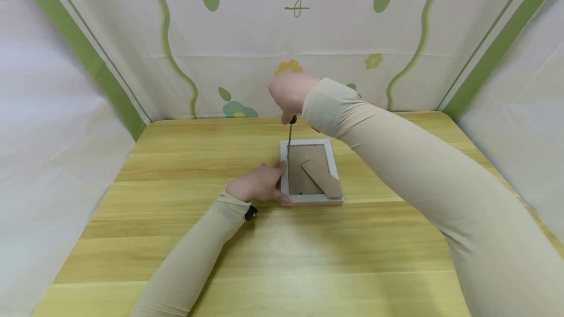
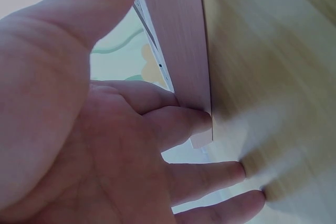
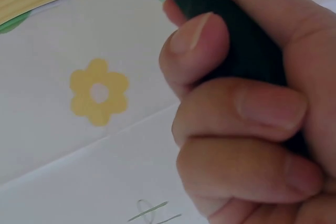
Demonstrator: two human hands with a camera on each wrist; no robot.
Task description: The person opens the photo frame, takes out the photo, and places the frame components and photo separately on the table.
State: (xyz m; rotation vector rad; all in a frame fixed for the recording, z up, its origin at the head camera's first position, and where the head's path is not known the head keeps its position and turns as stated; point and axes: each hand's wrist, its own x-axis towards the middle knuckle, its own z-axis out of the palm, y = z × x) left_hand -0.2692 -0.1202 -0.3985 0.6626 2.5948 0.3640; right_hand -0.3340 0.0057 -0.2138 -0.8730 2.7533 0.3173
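Note:
A photo frame [image 1: 285,180] with a white border lies back up on the table, its brown backboard [image 1: 301,160] and slanted easel stand [image 1: 323,180] showing. My left hand [image 1: 260,183] rests against the frame's left side. In the left wrist view, straight fingers [image 2: 181,121] touch the frame's side wall [image 2: 181,35], and two others reach down to the tabletop. Above the frame, my right hand [image 1: 293,93] grips a screwdriver [image 1: 290,136] by its dark handle [image 3: 247,51]. Its thin shaft points down, with the tip at the backboard's left inner edge.
The wooden table [image 1: 198,160] reaches to a white patterned cloth [image 1: 246,38] hanging behind it. White cloth also hangs on both sides. A black band [image 1: 250,213] sits at my left wrist.

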